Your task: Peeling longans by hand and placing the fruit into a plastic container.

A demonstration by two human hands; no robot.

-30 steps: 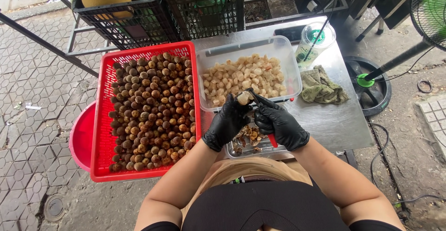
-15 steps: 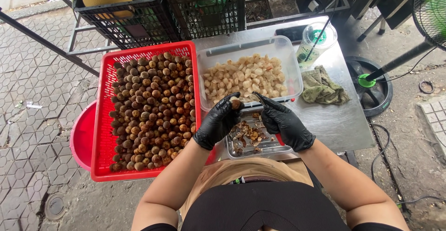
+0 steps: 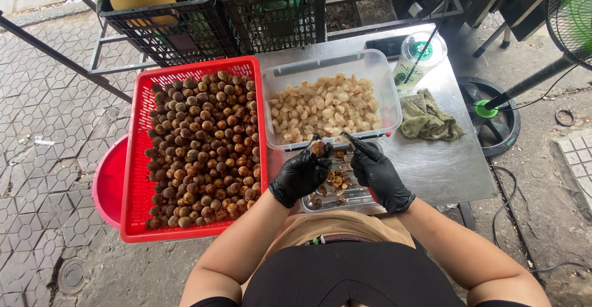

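Note:
My left hand, in a black glove, grips a small round brown fruit at its fingertips, just over a metal tray of peel scraps. My right hand, also gloved, holds a thin dark tool pointed toward the fruit. A red basket to the left is full of brown unpeeled fruits. Behind the hands a clear plastic tub holds pale peeled fruit.
A steel table carries a green rag, a plastic cup with a straw and a dark phone. Black crates of melons stand behind. A red basin sits left; a fan base stands right.
Both hands dropped from over the clear tub to the scrap tray. The peeled pale fruit left my fingers, and my left hand now grips a brown one.

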